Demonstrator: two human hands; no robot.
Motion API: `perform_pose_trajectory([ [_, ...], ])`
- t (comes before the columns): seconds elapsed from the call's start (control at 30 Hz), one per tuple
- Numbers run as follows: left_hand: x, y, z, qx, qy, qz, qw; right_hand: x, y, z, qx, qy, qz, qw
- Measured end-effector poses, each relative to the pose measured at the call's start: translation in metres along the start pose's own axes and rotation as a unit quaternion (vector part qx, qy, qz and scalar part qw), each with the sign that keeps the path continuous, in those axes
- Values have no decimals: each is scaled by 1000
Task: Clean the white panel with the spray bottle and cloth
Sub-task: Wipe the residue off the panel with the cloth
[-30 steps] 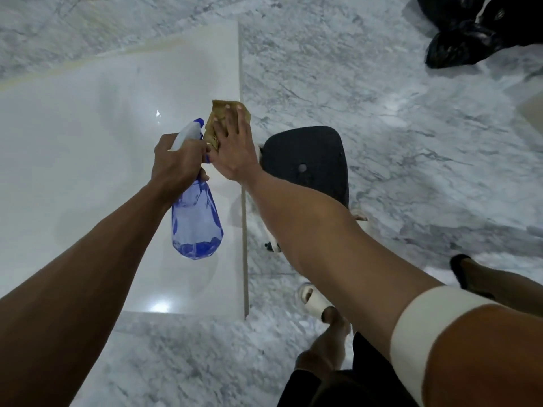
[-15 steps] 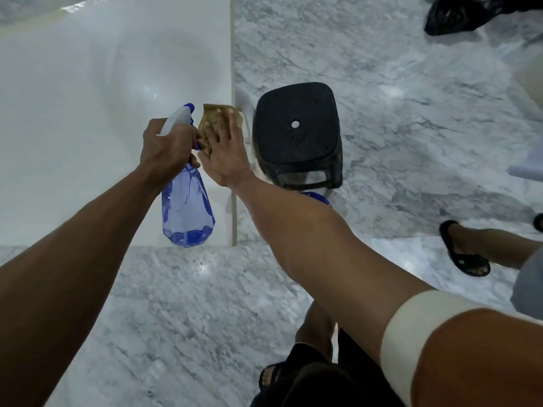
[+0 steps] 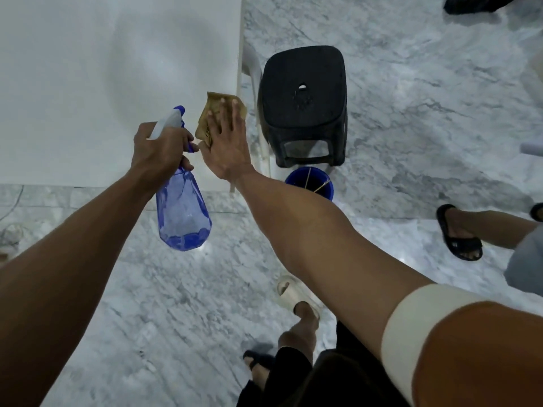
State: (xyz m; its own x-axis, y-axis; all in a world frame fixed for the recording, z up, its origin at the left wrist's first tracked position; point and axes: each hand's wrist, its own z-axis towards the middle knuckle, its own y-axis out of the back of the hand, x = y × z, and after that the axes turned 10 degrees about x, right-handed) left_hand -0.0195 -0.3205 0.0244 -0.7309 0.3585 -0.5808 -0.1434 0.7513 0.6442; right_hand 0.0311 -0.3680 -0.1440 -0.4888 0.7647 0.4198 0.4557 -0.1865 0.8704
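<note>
left hand (image 3: 160,151) grips spray bottle (image 3: 183,212); right hand (image 3: 226,146), fingers straight, presses cloth (image 3: 213,111) flat on white panel (image 3: 88,83).

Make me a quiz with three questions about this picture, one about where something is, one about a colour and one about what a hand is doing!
1. Where is the black stool?
A. on top of the white panel
B. on the floor beside the white panel's right edge
C. in the person's left hand

2. What colour is the spray bottle?
A. blue
B. red
C. green

3. What is the right hand doing?
A. hanging idle
B. squeezing the spray bottle
C. pressing the cloth flat with straight fingers

Answers:
1 B: the stool stands on the marble floor just right of the white panel.
2 A: its see-through body is blue.
3 C: the fingers lie straight on the brown cloth, while the left hand grips the bottle.
</note>
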Motion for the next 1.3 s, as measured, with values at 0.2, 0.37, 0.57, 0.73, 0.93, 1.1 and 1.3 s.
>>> perform_pose_trajectory([
  [0.2, 27, 15, -24, 11, -10, 10, 1000, 17, -23, -37, -12, -15, -13, 1000],
  [0.37, 46, 22, -48, 22, -21, -9, 1000, 26, -42, -60, -1, -22, -36, 999],
  [0.57, 68, 29, -67, 24, -37, -15, 999, 35, -57, -93, -11, -2, -19, 1000],
  [0.73, 80, 35, -83, 22, -42, -34, 998, 40, -59, -117, -10, 16, 26, 999],
  [0.93, 78, 38, -110, 34, -50, -68, 996, 48, -39, -159, 94, -5, 330, 939],
  [1.1, 62, 39, -137, 59, -78, -110, 989, 37, 20, -204, 52, -130, 764, 630],
  [1.3, 23, 28, -158, 93, -104, -108, 984, -35, 73, -235, 40, -145, 864, 480],
])
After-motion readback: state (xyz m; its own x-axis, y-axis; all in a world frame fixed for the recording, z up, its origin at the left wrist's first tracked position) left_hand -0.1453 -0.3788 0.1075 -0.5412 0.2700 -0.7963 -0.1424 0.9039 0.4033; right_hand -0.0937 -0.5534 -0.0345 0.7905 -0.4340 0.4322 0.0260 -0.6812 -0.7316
